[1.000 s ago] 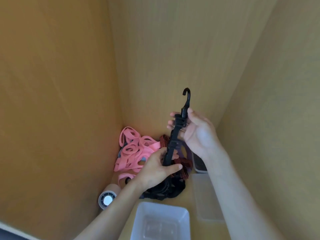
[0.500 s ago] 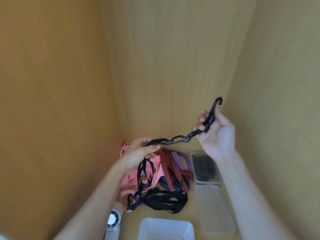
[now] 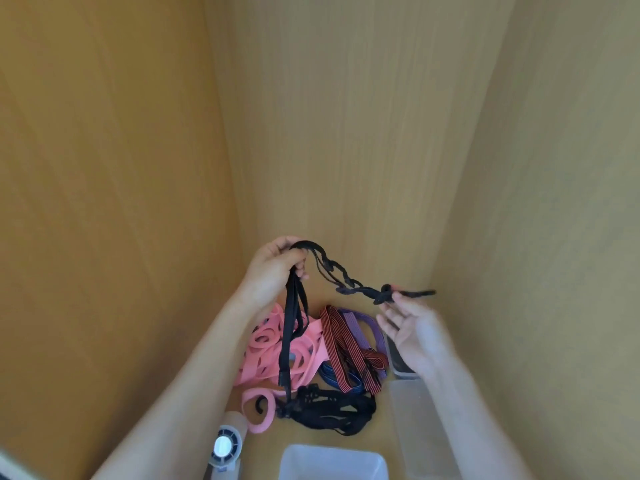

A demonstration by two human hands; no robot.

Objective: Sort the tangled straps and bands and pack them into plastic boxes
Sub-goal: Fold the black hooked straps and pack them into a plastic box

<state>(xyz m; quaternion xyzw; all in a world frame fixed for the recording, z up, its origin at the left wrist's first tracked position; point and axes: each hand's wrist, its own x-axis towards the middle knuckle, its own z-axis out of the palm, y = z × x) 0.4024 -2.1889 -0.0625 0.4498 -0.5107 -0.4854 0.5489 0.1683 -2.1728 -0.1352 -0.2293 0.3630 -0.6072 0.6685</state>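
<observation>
A black strap with a hook (image 3: pixel 341 277) hangs in the air between both hands. My left hand (image 3: pixel 277 268) is shut on its middle, raised above the pile, and a loop of it drops down to the black tangle (image 3: pixel 332 408) on the wooden floor. My right hand (image 3: pixel 414 327) pinches the hook end with thumb and fingertips, the other fingers spread. Below lie pink bands (image 3: pixel 270 351), a red-and-black striped strap (image 3: pixel 337 344), a purple band (image 3: pixel 367 323) and a blue one (image 3: pixel 329 375).
A clear plastic box (image 3: pixel 332 460) stands at the near edge, a flat clear lid (image 3: pixel 415 427) to its right, and a box with dark contents (image 3: pixel 398 362) behind my right hand. A white roll (image 3: pixel 227 441) lies at the near left. Wooden walls close in on three sides.
My left hand has lifted higher with the strap's middle. My right hand has dropped lower and turned the hook sideways, with fingers loosened. More strap has come up out of the black tangle.
</observation>
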